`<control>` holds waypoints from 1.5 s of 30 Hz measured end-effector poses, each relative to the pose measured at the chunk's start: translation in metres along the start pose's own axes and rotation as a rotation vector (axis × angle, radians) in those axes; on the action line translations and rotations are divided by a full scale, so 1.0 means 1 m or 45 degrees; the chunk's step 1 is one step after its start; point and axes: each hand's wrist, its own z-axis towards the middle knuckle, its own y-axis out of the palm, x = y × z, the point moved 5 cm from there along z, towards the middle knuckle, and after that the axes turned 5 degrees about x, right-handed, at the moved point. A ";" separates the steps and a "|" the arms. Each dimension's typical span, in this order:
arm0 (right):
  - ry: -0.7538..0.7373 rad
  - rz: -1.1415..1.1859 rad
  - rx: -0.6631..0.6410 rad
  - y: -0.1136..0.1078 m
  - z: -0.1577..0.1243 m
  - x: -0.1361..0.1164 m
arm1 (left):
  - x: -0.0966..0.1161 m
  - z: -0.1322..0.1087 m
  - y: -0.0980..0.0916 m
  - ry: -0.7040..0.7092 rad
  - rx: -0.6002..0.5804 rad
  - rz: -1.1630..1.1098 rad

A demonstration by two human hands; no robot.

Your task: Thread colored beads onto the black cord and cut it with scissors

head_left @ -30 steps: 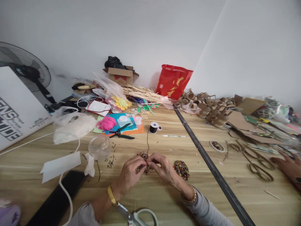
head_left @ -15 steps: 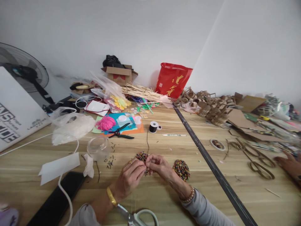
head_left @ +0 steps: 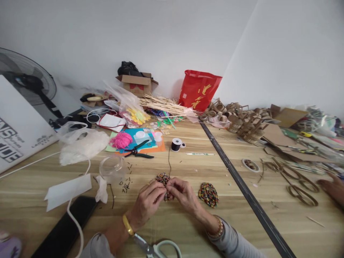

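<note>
My left hand (head_left: 147, 202), with a gold bangle at the wrist, pinches at a beaded piece (head_left: 162, 178) of many colours on the table. Fingertips of my right hand (head_left: 182, 193) are closed on the same beadwork from the other side. The fingers hide much of it. A dark cord runs from it up to a spool of black cord (head_left: 176, 144). A second coil of beads (head_left: 208, 195) lies to the right of my right hand. Scissors (head_left: 156, 249) with pale handles lie near my left wrist.
Black-handled pliers (head_left: 138, 150), pink yarn (head_left: 120, 140) and a clear jar (head_left: 111, 168) are at the left. A black strip (head_left: 242, 182) crosses the table. At the far right, another person's hand (head_left: 333, 188) is near brown looped pieces (head_left: 298, 179).
The view has shifted slightly. My hands remain at the beadwork, with my right fingers slightly changed in position.
</note>
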 end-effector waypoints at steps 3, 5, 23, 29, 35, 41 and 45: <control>-0.031 -0.109 -0.035 -0.002 0.000 -0.001 | 0.000 0.000 0.000 0.009 -0.007 0.018; -0.040 -0.179 -0.056 -0.004 0.000 -0.002 | 0.000 0.000 0.001 0.017 -0.014 0.030; -0.428 -0.628 -0.054 -0.005 -0.006 -0.028 | -0.006 -0.001 0.002 -0.048 0.059 -0.035; -0.470 -0.642 -0.065 -0.005 -0.007 -0.026 | -0.008 -0.001 0.003 -0.053 0.057 -0.036; -0.448 -0.664 -0.104 -0.007 -0.005 -0.024 | -0.017 0.001 0.007 -0.156 -0.054 -0.083; -0.324 -0.636 -0.130 -0.007 -0.002 -0.024 | -0.024 0.003 0.011 -0.337 -0.146 -0.209; -0.159 -0.534 -0.151 -0.009 0.000 -0.018 | -0.026 0.005 0.012 -0.425 -0.206 -0.333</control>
